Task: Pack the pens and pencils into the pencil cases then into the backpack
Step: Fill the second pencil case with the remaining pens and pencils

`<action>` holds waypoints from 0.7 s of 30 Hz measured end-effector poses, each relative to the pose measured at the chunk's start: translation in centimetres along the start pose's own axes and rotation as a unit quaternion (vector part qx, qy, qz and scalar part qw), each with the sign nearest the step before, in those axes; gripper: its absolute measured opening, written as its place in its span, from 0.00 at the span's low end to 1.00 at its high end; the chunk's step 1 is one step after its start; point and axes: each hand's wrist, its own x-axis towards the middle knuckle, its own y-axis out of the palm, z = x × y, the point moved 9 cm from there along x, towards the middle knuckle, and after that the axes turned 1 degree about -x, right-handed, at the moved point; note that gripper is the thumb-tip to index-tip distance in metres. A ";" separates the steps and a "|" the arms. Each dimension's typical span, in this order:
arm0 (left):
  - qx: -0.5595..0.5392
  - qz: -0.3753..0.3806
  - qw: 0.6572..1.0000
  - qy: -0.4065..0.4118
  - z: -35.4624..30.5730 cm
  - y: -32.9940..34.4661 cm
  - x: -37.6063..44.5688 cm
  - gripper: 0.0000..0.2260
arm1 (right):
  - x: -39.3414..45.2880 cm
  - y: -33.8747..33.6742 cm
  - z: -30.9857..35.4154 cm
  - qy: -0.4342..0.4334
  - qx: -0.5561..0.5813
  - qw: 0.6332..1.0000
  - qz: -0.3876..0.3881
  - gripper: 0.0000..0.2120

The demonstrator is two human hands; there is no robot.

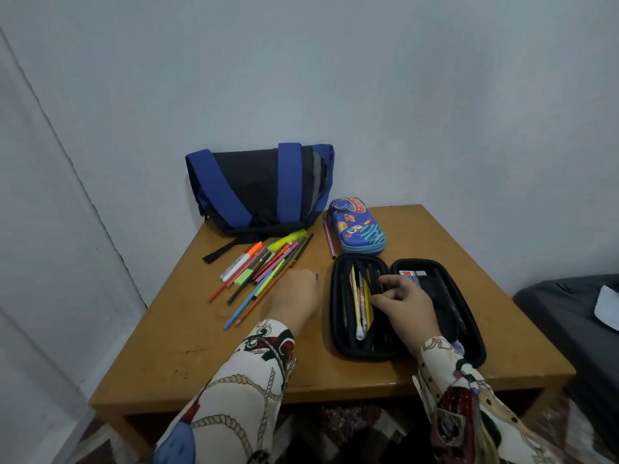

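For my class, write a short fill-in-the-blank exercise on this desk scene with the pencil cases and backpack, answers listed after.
1. The black pencil case lies ____ on the table.
2. The blue rocket-print case is zipped ____.
3. The backpack leans against the ____.
4. The loose pens and pencils lie between the backpack and the person's ____ hand.

Answers: open; shut; wall; left

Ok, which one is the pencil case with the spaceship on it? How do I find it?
Start at the blue and black backpack leaning on the wall at the back of the wooden table. Just to its right lies the spaceship pencil case. It is bright blue with cartoon planets and zipped shut, while the black pencil case in front lies open.
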 end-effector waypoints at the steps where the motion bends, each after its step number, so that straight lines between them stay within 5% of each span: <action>1: -0.050 -0.009 0.999 -0.019 0.2 -0.3 0.1 0.07 | 0.0 0.0 -0.1 0.001 0.016 1.000 0.002 0.16; 4: -0.247 -0.003 0.968 -0.037 -1.1 -0.7 -0.3 0.05 | 0.0 0.1 0.1 -0.001 0.045 0.999 0.004 0.15; 7: -0.317 0.040 0.947 -0.028 -3.9 0.3 -1.2 0.03 | -0.1 0.2 0.2 -0.005 0.054 0.999 0.002 0.15; 15: -0.164 0.001 0.982 0.091 -6.4 1.3 -1.8 0.09 | -0.1 0.0 0.3 -0.020 0.085 0.996 0.005 0.15; 21: -0.095 0.033 0.974 0.203 -6.7 3.4 -2.7 0.08 | 0.0 0.0 0.4 -0.024 0.115 0.993 0.009 0.16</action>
